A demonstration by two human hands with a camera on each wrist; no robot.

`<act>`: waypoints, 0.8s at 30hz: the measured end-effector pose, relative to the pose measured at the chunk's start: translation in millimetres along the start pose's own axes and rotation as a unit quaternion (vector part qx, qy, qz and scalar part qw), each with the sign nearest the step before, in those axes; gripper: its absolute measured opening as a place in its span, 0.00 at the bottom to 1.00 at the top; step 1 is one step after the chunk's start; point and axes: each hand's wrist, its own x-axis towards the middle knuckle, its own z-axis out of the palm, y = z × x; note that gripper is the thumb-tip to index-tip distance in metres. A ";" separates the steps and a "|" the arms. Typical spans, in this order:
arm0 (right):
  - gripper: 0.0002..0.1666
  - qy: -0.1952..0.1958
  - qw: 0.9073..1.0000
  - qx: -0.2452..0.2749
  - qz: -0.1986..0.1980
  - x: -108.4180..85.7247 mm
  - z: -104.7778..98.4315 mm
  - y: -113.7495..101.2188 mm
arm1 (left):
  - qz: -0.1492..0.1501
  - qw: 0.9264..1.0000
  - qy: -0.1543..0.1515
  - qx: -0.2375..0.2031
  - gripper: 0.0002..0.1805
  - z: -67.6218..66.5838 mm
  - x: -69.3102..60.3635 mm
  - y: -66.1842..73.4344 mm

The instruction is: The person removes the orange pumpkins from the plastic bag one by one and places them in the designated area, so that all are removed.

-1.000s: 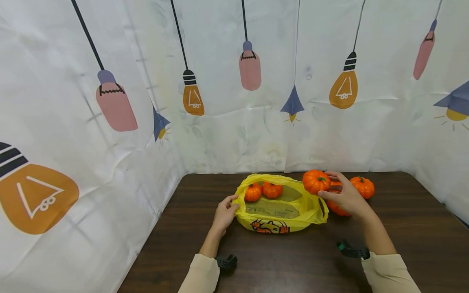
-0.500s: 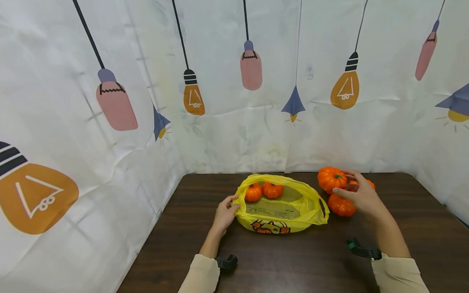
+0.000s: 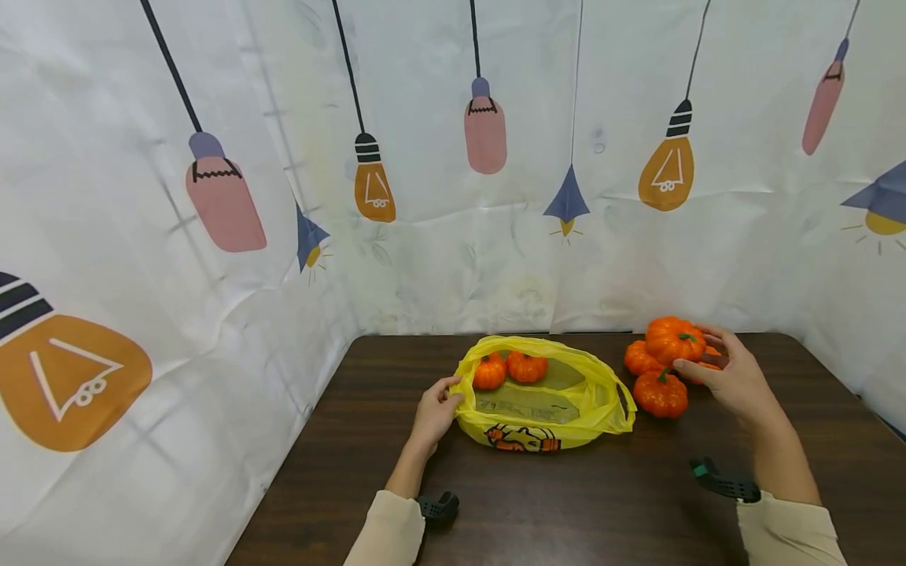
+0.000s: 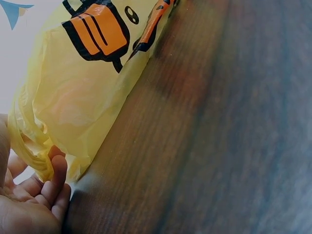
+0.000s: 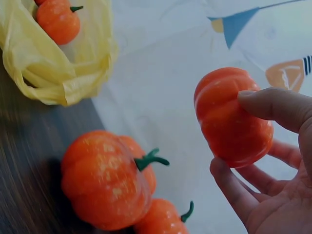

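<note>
The held pumpkin (image 3: 675, 341) is grasped by the right grip (image 3: 738, 383), thumb on one side and fingers on the other; it is raised above the worktop (image 3: 566, 503), and the right-wrist view shows it apart from the remaining pumpkins. Three pumpkins rest close together near the right grip: the front pumpkin (image 3: 661, 395), with a green stem, just left; the rear pumpkin (image 3: 639, 359), farther left and behind; and the far pumpkin (image 5: 161, 219), partly hidden behind the fingers in the head view.

The yellow bag (image 3: 594, 420) lies well left of the right grip, mouth facing up. It contains two small pumpkins (image 3: 527, 367), side by side at the rear left. The left grip (image 3: 433, 413) pinches the bag's left edge between thumb and fingers. Behind both grips stands a white wall covering (image 3: 439, 275) printed with hanging lamps.
</note>
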 end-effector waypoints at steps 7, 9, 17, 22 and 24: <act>0.53 0.015 0.999 0.012 0.039 -1.4 -9.5 13.5 | -0.002 1.000 0.002 0.003 0.20 0.3 0.5 -0.5; 0.54 0.018 0.999 0.004 0.042 -1.6 -11.8 19.1 | -0.003 1.000 0.002 0.003 0.20 0.3 0.4 -0.4; 0.52 0.034 0.998 -0.011 0.045 -3.2 -20.3 40.3 | 0.000 1.000 -0.001 0.000 0.21 -0.3 -1.1 1.5; 0.53 0.043 0.997 -0.011 0.056 -4.9 -23.8 52.2 | -0.001 1.000 -0.002 -0.001 0.21 -0.4 -1.9 1.9; 0.54 0.041 0.997 -0.013 0.060 -5.2 -25.2 56.7 | 0.000 1.000 -0.002 -0.001 0.21 -0.5 -1.9 2.0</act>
